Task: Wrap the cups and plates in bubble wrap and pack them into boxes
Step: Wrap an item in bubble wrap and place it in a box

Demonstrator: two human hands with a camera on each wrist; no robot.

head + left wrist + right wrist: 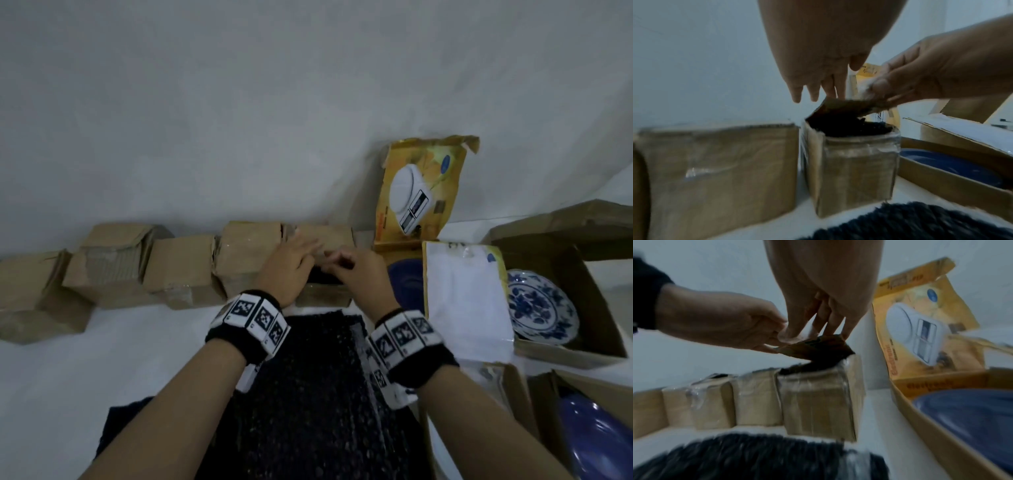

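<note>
A small cardboard box [323, 297] stands against the wall, with dark bubble wrap showing in its open top [855, 129]. Both hands work on its top flap [846, 105]. My left hand [294, 263] reaches over the box, its straight fingers [813, 91] touching the flap's far edge. My right hand [356, 274] pinches the flap between thumb and fingers [879, 86]. A sheet of dark bubble wrap [308, 394] lies in front of the box. A blue-and-white plate [541, 305] sits in an open box at the right. What the wrap in the small box covers is hidden.
A row of closed cardboard boxes [113, 267] lines the wall to the left. A yellow scale carton [418, 192] stands open on the right with a dark blue plate [406, 284] in it. Another blue dish [596, 435] sits in a box at the bottom right.
</note>
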